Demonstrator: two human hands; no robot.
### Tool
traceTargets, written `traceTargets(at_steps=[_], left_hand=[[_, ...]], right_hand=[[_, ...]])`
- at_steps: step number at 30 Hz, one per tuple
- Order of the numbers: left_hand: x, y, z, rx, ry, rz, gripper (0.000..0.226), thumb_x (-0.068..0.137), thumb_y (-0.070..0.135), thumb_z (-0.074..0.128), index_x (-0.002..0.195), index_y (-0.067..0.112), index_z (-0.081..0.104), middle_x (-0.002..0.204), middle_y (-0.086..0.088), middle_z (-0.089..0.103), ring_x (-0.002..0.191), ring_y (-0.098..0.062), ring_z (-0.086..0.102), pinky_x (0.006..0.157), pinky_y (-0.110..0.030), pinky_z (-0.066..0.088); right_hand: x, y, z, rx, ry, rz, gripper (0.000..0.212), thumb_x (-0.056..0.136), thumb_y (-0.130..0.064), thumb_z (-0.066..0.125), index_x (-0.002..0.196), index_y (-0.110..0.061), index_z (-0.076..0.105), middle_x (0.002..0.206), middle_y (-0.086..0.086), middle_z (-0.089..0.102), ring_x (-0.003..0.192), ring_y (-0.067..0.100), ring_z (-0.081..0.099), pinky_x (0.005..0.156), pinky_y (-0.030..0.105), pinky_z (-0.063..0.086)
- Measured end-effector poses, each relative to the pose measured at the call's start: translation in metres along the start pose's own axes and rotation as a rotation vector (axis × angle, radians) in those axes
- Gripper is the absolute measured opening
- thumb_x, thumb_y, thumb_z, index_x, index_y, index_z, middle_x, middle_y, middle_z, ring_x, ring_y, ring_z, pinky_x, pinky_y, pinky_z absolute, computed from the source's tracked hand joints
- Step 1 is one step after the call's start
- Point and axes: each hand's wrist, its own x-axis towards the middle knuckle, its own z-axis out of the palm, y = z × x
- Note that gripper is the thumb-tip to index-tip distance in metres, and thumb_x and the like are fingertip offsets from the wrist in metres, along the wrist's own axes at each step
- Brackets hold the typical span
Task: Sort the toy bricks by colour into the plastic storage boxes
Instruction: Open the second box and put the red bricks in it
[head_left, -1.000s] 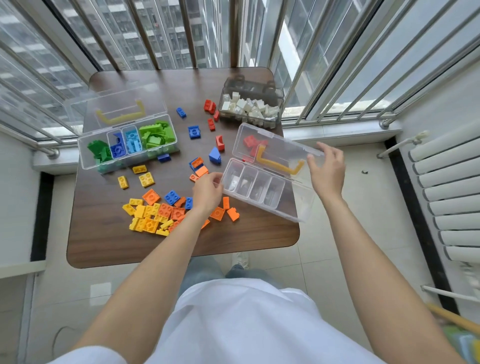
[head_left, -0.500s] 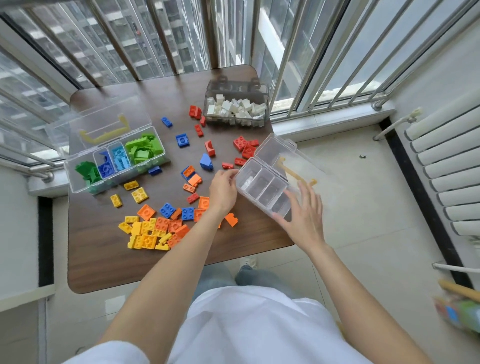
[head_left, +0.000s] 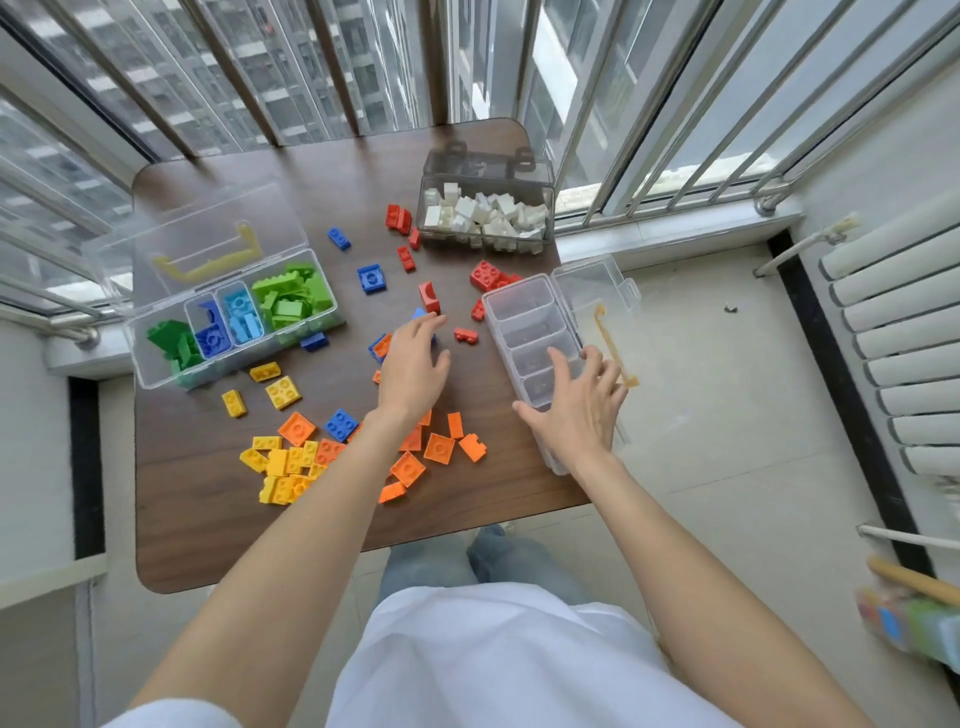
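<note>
An empty clear storage box (head_left: 524, 318) with several compartments lies at the table's right edge, its lid (head_left: 597, 291) hanging open past the edge. My right hand (head_left: 576, 405) rests on its near end with fingers spread. My left hand (head_left: 413, 366) hovers flat over blue and orange bricks mid-table and holds nothing. Red bricks (head_left: 485, 275) lie left of the empty box. Orange bricks (head_left: 439, 448) and yellow bricks (head_left: 283, 465) are piled near the front. A second clear box (head_left: 156, 374) at the left holds green and blue bricks.
A grey-lidded box of white bricks (head_left: 485, 215) stands at the back right of the brown table (head_left: 208, 519). Window bars run behind the table. A radiator (head_left: 909, 353) is on the right wall. My knees are under the front edge.
The empty box has turned lengthwise along the table's right edge. My right hand went from its lid to its near end. My left hand slid a little away from the box.
</note>
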Motion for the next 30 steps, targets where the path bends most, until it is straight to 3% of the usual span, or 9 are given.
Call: traceTargets(at_steps=[5,9,13,15,17,20,22,25,30], left_hand=[[0.012,-0.023,-0.019,0.099,-0.016,0.069,0.052,0.087,0.012,0.06,0.137,0.015,0.045,0.144,-0.004,0.041,0.136,-0.021,0.03,0.109,-0.033,0.03],[0.032,-0.027,-0.028,0.126,-0.082,0.101,0.065,0.085,0.016,0.065,0.143,0.018,0.036,0.152,-0.005,0.029,0.141,-0.023,0.021,0.112,-0.036,0.028],[0.056,-0.03,-0.031,0.215,-0.278,0.132,0.093,0.078,0.034,0.073,0.15,0.022,0.016,0.158,-0.005,0.01,0.144,-0.025,0.011,0.115,-0.038,0.022],[0.065,-0.031,-0.028,0.356,-0.401,0.172,0.113,0.069,0.048,0.077,0.151,0.024,0.004,0.159,-0.006,0.0,0.145,-0.028,0.006,0.117,-0.042,0.017],[0.069,-0.032,-0.024,0.453,-0.452,0.201,0.118,0.065,0.051,0.078,0.151,0.027,0.001,0.158,-0.008,-0.002,0.144,-0.029,0.006,0.117,-0.046,0.016],[0.066,-0.033,-0.016,0.453,-0.353,0.228,0.1,0.071,0.048,0.075,0.148,0.027,0.016,0.157,-0.009,0.009,0.141,-0.028,0.019,0.113,-0.043,0.022],[0.065,-0.033,-0.011,0.423,-0.27,0.226,0.083,0.076,0.045,0.071,0.143,0.024,0.028,0.154,-0.008,0.018,0.138,-0.026,0.026,0.11,-0.04,0.026],[0.071,-0.035,-0.011,0.362,-0.21,0.151,0.062,0.083,0.033,0.065,0.137,0.017,0.038,0.149,-0.009,0.029,0.134,-0.026,0.033,0.105,-0.038,0.033],[0.08,-0.039,-0.013,0.293,-0.179,0.11,0.047,0.085,0.025,0.063,0.128,0.014,0.048,0.138,-0.007,0.043,0.122,-0.025,0.041,0.092,-0.034,0.042]], right_hand=[[-0.003,-0.035,0.003,-0.015,-0.059,-0.045,0.081,0.075,-0.071,0.054,0.141,-0.028,0.034,0.144,0.015,0.029,0.126,0.033,0.033,0.097,0.043,0.035],[0.0,-0.047,-0.007,-0.019,-0.052,0.019,0.081,0.075,-0.078,0.042,0.136,-0.025,0.039,0.132,0.014,0.038,0.117,0.03,0.038,0.091,0.041,0.034],[0.04,-0.06,-0.025,0.191,0.155,0.009,0.05,0.087,-0.05,0.054,0.124,-0.016,0.052,0.127,0.016,0.047,0.119,0.031,0.039,0.095,0.043,0.035],[0.071,-0.067,-0.033,0.297,0.118,-0.06,0.043,0.09,-0.032,0.056,0.128,-0.015,0.05,0.132,0.014,0.045,0.124,0.029,0.039,0.102,0.042,0.035],[0.101,-0.075,-0.036,0.31,0.048,-0.128,0.042,0.092,-0.025,0.052,0.132,-0.014,0.047,0.135,0.011,0.047,0.127,0.026,0.039,0.107,0.039,0.031],[0.132,-0.078,-0.035,0.173,-0.063,-0.192,0.041,0.096,-0.03,0.045,0.134,-0.013,0.046,0.131,0.012,0.053,0.127,0.028,0.041,0.112,0.04,0.023],[0.137,-0.075,-0.034,0.11,-0.13,-0.177,0.041,0.098,-0.036,0.039,0.131,-0.013,0.047,0.125,0.015,0.056,0.122,0.031,0.045,0.109,0.042,0.028],[0.127,-0.073,-0.033,0.102,-0.158,-0.146,0.042,0.097,-0.04,0.04,0.129,-0.013,0.046,0.122,0.015,0.056,0.115,0.032,0.049,0.099,0.041,0.036],[0.129,-0.072,-0.034,0.072,-0.152,-0.088,0.045,0.094,-0.042,0.045,0.133,-0.02,0.043,0.126,0.011,0.054,0.113,0.031,0.053,0.096,0.044,0.031]])
